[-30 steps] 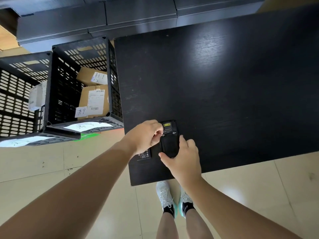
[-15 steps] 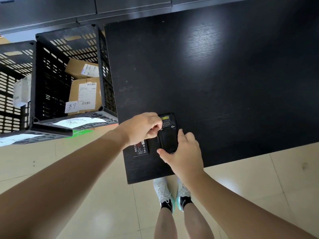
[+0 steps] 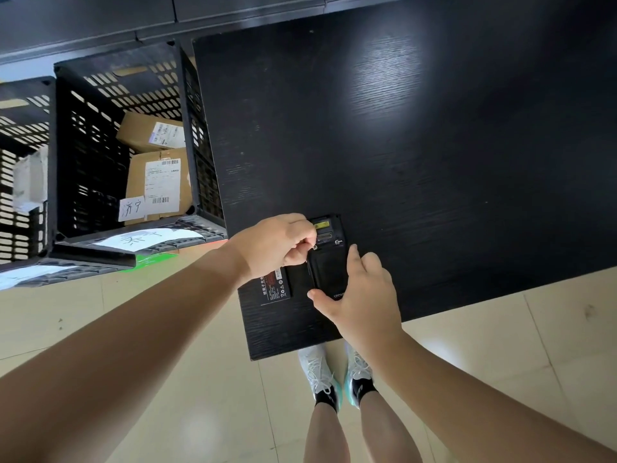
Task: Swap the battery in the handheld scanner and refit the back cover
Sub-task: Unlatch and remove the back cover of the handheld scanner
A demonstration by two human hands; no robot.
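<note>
A black handheld scanner (image 3: 329, 259) lies face down near the front left corner of the black table (image 3: 417, 145), its back cover on and a yellow label showing at its far end. My left hand (image 3: 278, 247) pinches a small metal latch at the cover's upper left corner. My right hand (image 3: 362, 295) grips the scanner's near end, thumb on its left side and fingers on its right. A loose black battery (image 3: 275, 285) with a red and white label lies flat on the table just left of the scanner, partly under my left hand.
Two black slotted plastic crates (image 3: 117, 145) stand on the floor left of the table; the nearer holds cardboard parcels (image 3: 157, 182) with shipping labels. Dark cabinets run along the far side. The table's front edge is just above my feet (image 3: 337, 375) on the tiled floor.
Both hands stay on the scanner; my left fingers have shifted slightly at the latch. The view itself has shifted a little over the table.
</note>
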